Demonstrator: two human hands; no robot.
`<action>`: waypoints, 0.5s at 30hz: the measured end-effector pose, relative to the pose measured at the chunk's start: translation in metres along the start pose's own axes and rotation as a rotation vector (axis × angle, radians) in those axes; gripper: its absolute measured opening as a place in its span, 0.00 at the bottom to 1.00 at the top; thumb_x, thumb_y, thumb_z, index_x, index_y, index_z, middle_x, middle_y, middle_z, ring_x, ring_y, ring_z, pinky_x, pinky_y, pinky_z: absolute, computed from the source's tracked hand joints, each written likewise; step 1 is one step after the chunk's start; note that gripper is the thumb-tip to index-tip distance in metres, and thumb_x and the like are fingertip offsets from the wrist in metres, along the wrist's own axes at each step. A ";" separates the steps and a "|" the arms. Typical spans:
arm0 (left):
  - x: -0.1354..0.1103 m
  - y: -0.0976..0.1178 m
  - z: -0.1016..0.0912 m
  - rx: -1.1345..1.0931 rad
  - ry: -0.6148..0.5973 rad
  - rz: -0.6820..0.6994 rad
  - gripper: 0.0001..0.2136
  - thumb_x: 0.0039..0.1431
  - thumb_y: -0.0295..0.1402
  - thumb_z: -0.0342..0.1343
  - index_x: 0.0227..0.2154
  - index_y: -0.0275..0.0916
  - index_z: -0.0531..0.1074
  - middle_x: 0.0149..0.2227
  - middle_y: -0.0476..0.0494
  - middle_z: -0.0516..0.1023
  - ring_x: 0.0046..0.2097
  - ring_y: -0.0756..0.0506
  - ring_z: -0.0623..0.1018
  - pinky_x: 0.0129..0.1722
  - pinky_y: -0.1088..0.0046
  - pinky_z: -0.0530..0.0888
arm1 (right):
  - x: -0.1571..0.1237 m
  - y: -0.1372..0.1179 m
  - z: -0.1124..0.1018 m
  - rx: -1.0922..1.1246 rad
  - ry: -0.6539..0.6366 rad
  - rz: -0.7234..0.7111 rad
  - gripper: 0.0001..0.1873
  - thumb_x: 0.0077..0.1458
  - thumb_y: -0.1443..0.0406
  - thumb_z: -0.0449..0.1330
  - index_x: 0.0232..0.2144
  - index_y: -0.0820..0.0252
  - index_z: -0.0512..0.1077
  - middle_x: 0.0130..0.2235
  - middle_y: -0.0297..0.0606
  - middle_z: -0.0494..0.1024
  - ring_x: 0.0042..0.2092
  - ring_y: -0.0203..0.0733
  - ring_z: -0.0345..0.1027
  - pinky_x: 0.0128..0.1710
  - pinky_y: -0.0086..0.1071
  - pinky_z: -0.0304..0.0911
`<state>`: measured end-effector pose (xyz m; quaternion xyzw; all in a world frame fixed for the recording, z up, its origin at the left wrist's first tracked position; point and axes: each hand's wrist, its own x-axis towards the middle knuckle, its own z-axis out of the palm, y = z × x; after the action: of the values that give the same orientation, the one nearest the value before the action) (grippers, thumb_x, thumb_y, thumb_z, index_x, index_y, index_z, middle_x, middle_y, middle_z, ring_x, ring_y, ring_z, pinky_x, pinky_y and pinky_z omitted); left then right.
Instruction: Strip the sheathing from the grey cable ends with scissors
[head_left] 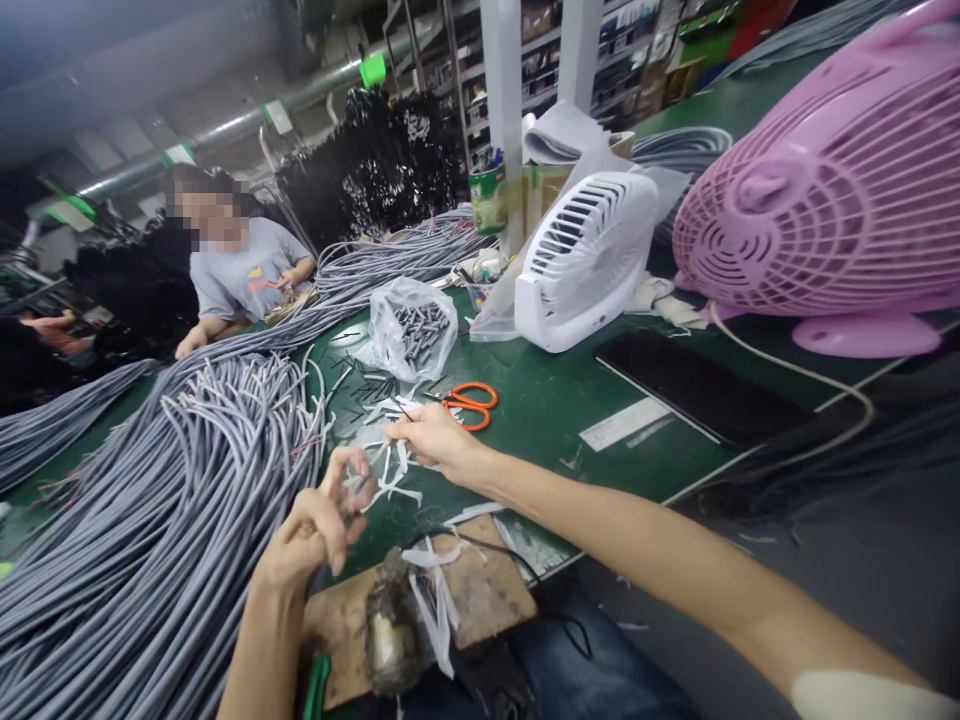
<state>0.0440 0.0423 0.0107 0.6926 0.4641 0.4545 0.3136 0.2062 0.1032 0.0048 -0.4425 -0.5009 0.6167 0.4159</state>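
Nearest you, between six and seven o'clock of your view, a grimy metal cylinder (393, 640) is sitting on a wooden board (491, 590), with white strips (433, 585) lying beside it. At eight o'clock your left hand (319, 525) is hovering over the worktop (540, 400), its fingers half curling; blur is hiding whether they are gripping anything. Near the centre, toward seven o'clock, your right hand (435, 437) is reaching forward, thumb and fingertips pressing together and apparently pinching a thin dark piece (405, 408) above scattered white scraps (405, 492).

Judging by this, you are handling small pieces by hand, and the next move is probably calling for a steady pinch, keeping the piece apart from the scraps.

Orange-handled scissors (466, 405) are lying just beside your right hand, at its two o'clock. At three o'clock a flat black device (697, 390) is resting, and between eight and nine grey cables (187, 480) are spreading thickly. Farther off, toward ten, a clear bag (385, 325) is holding short grey pieces (424, 335); at two, a white fan (589, 265) and a pink fan (810, 200) are standing. Beyond the cables, between nine and ten, a co-worker (232, 275) is resting a hand beside them.
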 end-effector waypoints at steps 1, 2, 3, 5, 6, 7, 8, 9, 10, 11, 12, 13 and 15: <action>0.002 0.001 -0.001 -0.073 -0.028 -0.042 0.26 0.38 0.59 0.55 0.09 0.37 0.65 0.35 0.36 0.70 0.21 0.52 0.65 0.10 0.79 0.56 | 0.001 0.001 -0.001 -0.008 0.022 -0.012 0.14 0.43 0.65 0.57 0.12 0.61 0.61 0.11 0.22 0.50 0.16 0.26 0.42 0.18 0.25 0.40; 0.004 0.003 -0.002 -0.152 -0.058 -0.110 0.22 0.37 0.56 0.59 0.13 0.38 0.70 0.38 0.37 0.71 0.21 0.54 0.64 0.10 0.80 0.55 | 0.002 0.002 -0.001 -0.016 0.046 -0.043 0.14 0.43 0.64 0.58 0.12 0.61 0.60 0.12 0.22 0.51 0.18 0.26 0.44 0.19 0.25 0.41; 0.007 0.004 -0.002 -0.203 -0.073 -0.190 0.18 0.36 0.51 0.63 0.21 0.40 0.74 0.40 0.38 0.71 0.20 0.56 0.63 0.10 0.81 0.54 | 0.003 0.003 -0.002 -0.039 0.076 -0.094 0.15 0.43 0.64 0.59 0.12 0.62 0.60 0.13 0.23 0.53 0.19 0.26 0.45 0.20 0.24 0.41; 0.013 0.007 -0.001 -0.172 0.004 -0.318 0.21 0.34 0.41 0.66 0.35 0.43 0.75 0.41 0.41 0.72 0.18 0.59 0.60 0.11 0.83 0.55 | 0.003 0.004 -0.003 -0.121 0.136 -0.228 0.16 0.44 0.63 0.59 0.12 0.62 0.59 0.15 0.25 0.55 0.21 0.27 0.47 0.21 0.24 0.42; 0.015 0.008 0.000 -0.125 0.048 -0.361 0.22 0.33 0.38 0.67 0.37 0.41 0.74 0.37 0.43 0.73 0.17 0.59 0.61 0.11 0.82 0.57 | 0.002 0.004 -0.004 -0.179 0.155 -0.297 0.17 0.45 0.62 0.58 0.12 0.62 0.60 0.15 0.26 0.55 0.21 0.27 0.48 0.21 0.24 0.43; 0.016 0.008 0.001 -0.072 0.094 -0.386 0.21 0.32 0.36 0.67 0.36 0.38 0.75 0.31 0.45 0.74 0.17 0.58 0.62 0.13 0.82 0.59 | 0.001 0.004 -0.005 -0.240 0.170 -0.363 0.16 0.47 0.62 0.57 0.13 0.63 0.61 0.15 0.26 0.56 0.21 0.28 0.48 0.22 0.24 0.44; 0.017 0.008 0.003 -0.025 0.145 -0.393 0.19 0.33 0.36 0.66 0.32 0.34 0.76 0.25 0.48 0.73 0.17 0.56 0.64 0.14 0.80 0.62 | -0.001 0.004 -0.006 -0.300 0.183 -0.423 0.15 0.48 0.61 0.56 0.16 0.63 0.64 0.16 0.26 0.57 0.20 0.28 0.50 0.21 0.24 0.45; 0.017 0.008 0.004 0.007 0.200 -0.387 0.16 0.35 0.37 0.65 0.28 0.32 0.76 0.19 0.50 0.70 0.17 0.55 0.65 0.15 0.80 0.63 | -0.004 0.004 -0.007 -0.355 0.195 -0.475 0.13 0.50 0.60 0.55 0.20 0.63 0.67 0.16 0.27 0.58 0.20 0.29 0.51 0.22 0.25 0.46; 0.016 0.007 0.005 0.024 0.252 -0.373 0.15 0.36 0.39 0.64 0.26 0.31 0.76 0.15 0.51 0.68 0.17 0.54 0.65 0.16 0.79 0.63 | -0.007 0.004 -0.008 -0.416 0.214 -0.533 0.12 0.52 0.59 0.54 0.26 0.63 0.69 0.17 0.27 0.60 0.20 0.30 0.53 0.22 0.25 0.47; 0.015 0.006 0.006 0.025 0.295 -0.358 0.15 0.37 0.40 0.63 0.25 0.30 0.76 0.13 0.52 0.66 0.16 0.54 0.64 0.16 0.79 0.62 | -0.011 0.004 -0.008 -0.486 0.239 -0.598 0.12 0.54 0.59 0.53 0.31 0.62 0.70 0.18 0.28 0.63 0.20 0.31 0.55 0.23 0.25 0.48; 0.013 0.005 0.006 0.012 0.328 -0.346 0.16 0.37 0.41 0.63 0.25 0.30 0.77 0.12 0.53 0.66 0.16 0.55 0.64 0.15 0.80 0.61 | -0.014 0.004 -0.009 -0.568 0.264 -0.667 0.12 0.56 0.59 0.51 0.33 0.61 0.70 0.19 0.29 0.66 0.21 0.33 0.58 0.23 0.26 0.48; 0.012 0.005 0.007 -0.009 0.351 -0.340 0.17 0.37 0.41 0.63 0.26 0.30 0.77 0.13 0.52 0.66 0.15 0.55 0.63 0.14 0.80 0.60 | -0.017 0.005 -0.009 -0.657 0.279 -0.741 0.13 0.58 0.60 0.49 0.32 0.61 0.69 0.21 0.31 0.68 0.23 0.34 0.60 0.24 0.26 0.48; 0.009 0.004 0.008 -0.050 0.373 -0.336 0.18 0.36 0.42 0.63 0.26 0.30 0.77 0.14 0.51 0.69 0.15 0.56 0.62 0.13 0.81 0.58 | -0.022 0.007 -0.007 -0.814 0.286 -0.877 0.15 0.60 0.63 0.47 0.26 0.61 0.69 0.24 0.35 0.72 0.25 0.35 0.64 0.26 0.28 0.48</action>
<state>0.0543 0.0487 0.0141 0.5019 0.6112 0.5272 0.3108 0.2183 0.0834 -0.0002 -0.3970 -0.7706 0.0820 0.4918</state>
